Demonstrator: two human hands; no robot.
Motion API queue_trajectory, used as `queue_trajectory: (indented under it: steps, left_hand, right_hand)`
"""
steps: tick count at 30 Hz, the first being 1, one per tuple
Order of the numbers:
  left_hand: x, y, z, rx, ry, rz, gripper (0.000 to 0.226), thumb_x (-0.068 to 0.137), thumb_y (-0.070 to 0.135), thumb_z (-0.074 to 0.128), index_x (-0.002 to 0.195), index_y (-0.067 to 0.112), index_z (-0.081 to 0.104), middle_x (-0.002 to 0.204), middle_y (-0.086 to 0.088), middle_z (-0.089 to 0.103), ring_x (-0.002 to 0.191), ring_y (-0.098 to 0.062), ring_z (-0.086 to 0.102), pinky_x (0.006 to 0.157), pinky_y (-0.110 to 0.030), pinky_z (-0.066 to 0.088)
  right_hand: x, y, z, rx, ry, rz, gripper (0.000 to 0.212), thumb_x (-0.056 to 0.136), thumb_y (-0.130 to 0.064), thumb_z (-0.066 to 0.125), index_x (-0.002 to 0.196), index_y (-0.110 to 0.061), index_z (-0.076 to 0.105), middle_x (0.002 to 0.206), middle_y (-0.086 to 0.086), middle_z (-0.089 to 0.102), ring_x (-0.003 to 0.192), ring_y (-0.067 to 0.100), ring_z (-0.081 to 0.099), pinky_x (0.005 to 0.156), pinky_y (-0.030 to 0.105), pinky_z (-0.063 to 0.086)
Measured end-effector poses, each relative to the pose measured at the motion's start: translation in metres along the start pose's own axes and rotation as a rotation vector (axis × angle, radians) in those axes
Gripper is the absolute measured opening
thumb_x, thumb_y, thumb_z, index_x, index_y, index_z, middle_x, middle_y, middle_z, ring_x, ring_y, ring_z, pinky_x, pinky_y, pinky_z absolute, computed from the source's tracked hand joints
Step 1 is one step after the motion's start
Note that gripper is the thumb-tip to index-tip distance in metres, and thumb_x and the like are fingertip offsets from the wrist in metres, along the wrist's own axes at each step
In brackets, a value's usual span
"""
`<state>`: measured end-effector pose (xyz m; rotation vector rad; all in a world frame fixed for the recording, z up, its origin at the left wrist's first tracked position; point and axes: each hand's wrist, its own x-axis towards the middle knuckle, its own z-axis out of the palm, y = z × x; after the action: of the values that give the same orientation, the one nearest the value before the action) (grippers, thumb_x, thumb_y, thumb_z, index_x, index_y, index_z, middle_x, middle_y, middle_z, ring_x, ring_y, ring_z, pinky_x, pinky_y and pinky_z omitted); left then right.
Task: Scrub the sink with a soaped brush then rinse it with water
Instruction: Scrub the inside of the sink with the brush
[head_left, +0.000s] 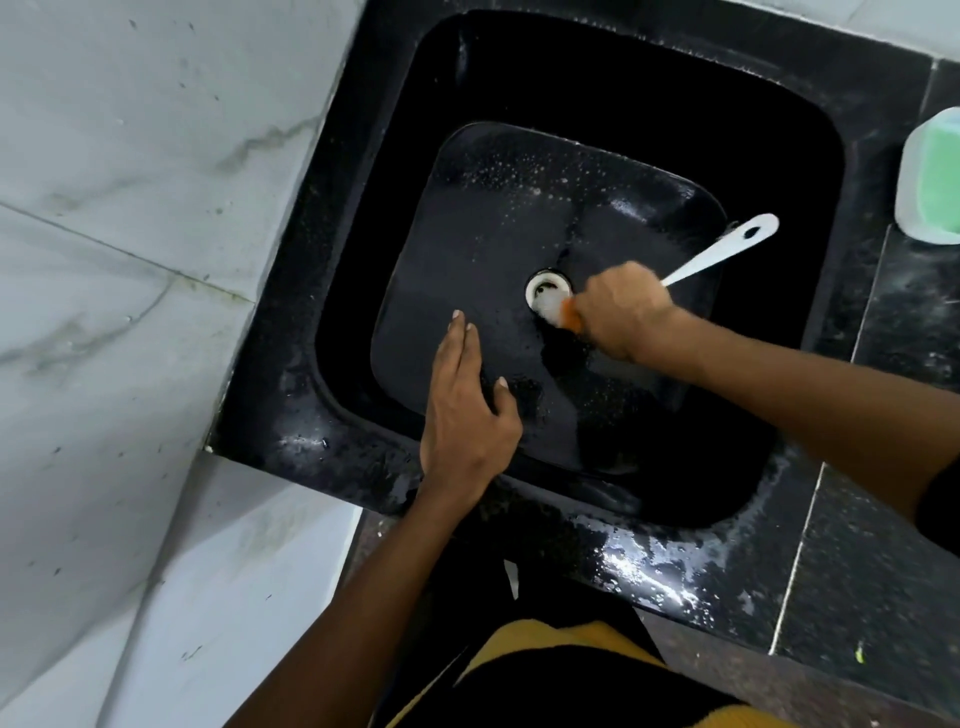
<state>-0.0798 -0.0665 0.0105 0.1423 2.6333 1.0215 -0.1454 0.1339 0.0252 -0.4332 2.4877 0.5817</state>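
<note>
A black square sink (810, 171) fills the middle of the view, its floor wet and speckled with soap foam. My right hand (621, 312) grips a white-handled brush (724, 249); the brush's orange head with white bristles sits on the white drain ring (540, 283). The handle sticks out up and to the right past my knuckles. My left hand (467, 410) reaches over the sink's near rim with straight fingers pointing at the basin floor, holding nothing.
Black speckled counter (857, 597) surrounds the sink, wet along the front edge. A translucent bottle of green liquid (932, 176) stands on the counter at the right edge. White marble tiles (130, 260) lie to the left.
</note>
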Motion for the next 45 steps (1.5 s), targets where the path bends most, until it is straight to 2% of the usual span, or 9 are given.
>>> queue_trajectory:
  steps: [5, 11, 14, 23, 29, 33, 38, 42, 45]
  left_hand:
    - [0.0, -0.002, 0.001, -0.003, 0.002, -0.003, 0.067, 0.095, 0.02, 0.054, 0.155, 0.008, 0.028, 0.166, 0.004, 0.016, 0.152, -0.011, 0.015, 0.123, -0.031, 0.021]
    - [0.001, -0.001, 0.0, 0.001, 0.0, -0.007, 0.067, 0.095, 0.02, 0.054, 0.155, 0.008, 0.028, 0.166, 0.003, 0.016, 0.152, -0.012, 0.015, 0.123, -0.034, 0.024]
    - [0.001, 0.0, -0.001, -0.008, 0.001, -0.011, 0.067, 0.094, 0.019, 0.054, 0.155, 0.007, 0.029, 0.166, 0.003, 0.016, 0.152, -0.012, 0.015, 0.122, -0.035, 0.024]
    - [0.001, -0.001, -0.002, -0.015, -0.017, -0.023, 0.067, 0.096, 0.021, 0.053, 0.156, 0.008, 0.026, 0.167, 0.005, 0.012, 0.153, -0.011, 0.012, 0.123, -0.034, 0.024]
    - [0.001, 0.0, -0.002, -0.004, -0.03, -0.025, 0.068, 0.095, 0.021, 0.053, 0.156, 0.008, 0.026, 0.167, 0.006, 0.012, 0.153, -0.01, 0.011, 0.123, -0.031, 0.022]
    - [0.001, -0.001, -0.001, 0.002, -0.033, -0.023, 0.068, 0.094, 0.021, 0.053, 0.156, 0.009, 0.026, 0.167, 0.006, 0.012, 0.153, -0.011, 0.012, 0.123, -0.032, 0.023]
    - [0.0, 0.0, -0.001, -0.002, -0.034, -0.019, 0.068, 0.095, 0.02, 0.053, 0.156, 0.009, 0.026, 0.167, 0.006, 0.012, 0.153, -0.011, 0.012, 0.123, -0.036, 0.024]
    - [0.0, 0.0, -0.001, 0.001, -0.037, -0.018, 0.068, 0.095, 0.021, 0.052, 0.156, 0.009, 0.025, 0.167, 0.006, 0.012, 0.153, -0.01, 0.011, 0.123, -0.038, 0.025]
    - [0.0, -0.001, -0.001, 0.001, -0.041, -0.022, 0.069, 0.095, 0.022, 0.052, 0.157, 0.01, 0.025, 0.167, 0.007, 0.011, 0.153, -0.011, 0.012, 0.123, -0.038, 0.024]
  right_hand:
    - [0.017, 0.046, 0.0, 0.001, -0.026, 0.322, 0.024, 0.094, -0.025, 0.048, 0.108, -0.019, 0.067, 0.103, 0.004, 0.067, 0.094, 0.024, 0.065, 0.064, 0.029, 0.04]
    - [0.024, 0.0, -0.012, -0.027, 0.178, 0.046, 0.028, 0.096, -0.021, 0.04, 0.096, -0.02, 0.068, 0.097, 0.002, 0.069, 0.087, 0.023, 0.067, 0.059, 0.029, 0.039]
    - [0.014, -0.006, 0.0, -0.057, 0.109, -0.017, 0.026, 0.099, -0.023, 0.041, 0.1, -0.023, 0.067, 0.098, -0.001, 0.069, 0.089, 0.019, 0.067, 0.059, 0.027, 0.04]
    - [0.015, 0.027, 0.019, 0.243, 0.101, 0.516, 0.021, 0.094, -0.017, 0.047, 0.102, -0.014, 0.065, 0.099, 0.01, 0.068, 0.09, 0.029, 0.066, 0.065, 0.03, 0.038]
    - [-0.012, -0.036, 0.068, 0.482, 0.011, 0.372, 0.025, 0.093, -0.019, 0.043, 0.098, -0.014, 0.067, 0.098, 0.01, 0.07, 0.089, 0.031, 0.067, 0.071, 0.033, 0.048]
    - [0.009, -0.017, 0.083, 0.493, 0.016, 0.597, 0.025, 0.093, -0.018, 0.045, 0.105, -0.012, 0.066, 0.105, 0.013, 0.068, 0.096, 0.033, 0.066, 0.077, 0.033, 0.048]
    - [0.008, -0.038, 0.077, 0.546, 0.0, 0.317, 0.026, 0.093, -0.023, 0.044, 0.1, -0.014, 0.068, 0.103, 0.011, 0.07, 0.095, 0.032, 0.067, 0.076, 0.034, 0.05]
    - [0.024, 0.002, 0.084, 0.538, 0.023, 0.647, 0.029, 0.091, -0.023, 0.047, 0.11, -0.01, 0.066, 0.109, 0.016, 0.067, 0.101, 0.035, 0.065, 0.081, 0.035, 0.048]
    - [0.026, -0.029, 0.069, 0.571, 0.021, 0.414, 0.025, 0.092, -0.022, 0.046, 0.103, -0.013, 0.066, 0.107, 0.013, 0.068, 0.098, 0.033, 0.066, 0.079, 0.035, 0.049]
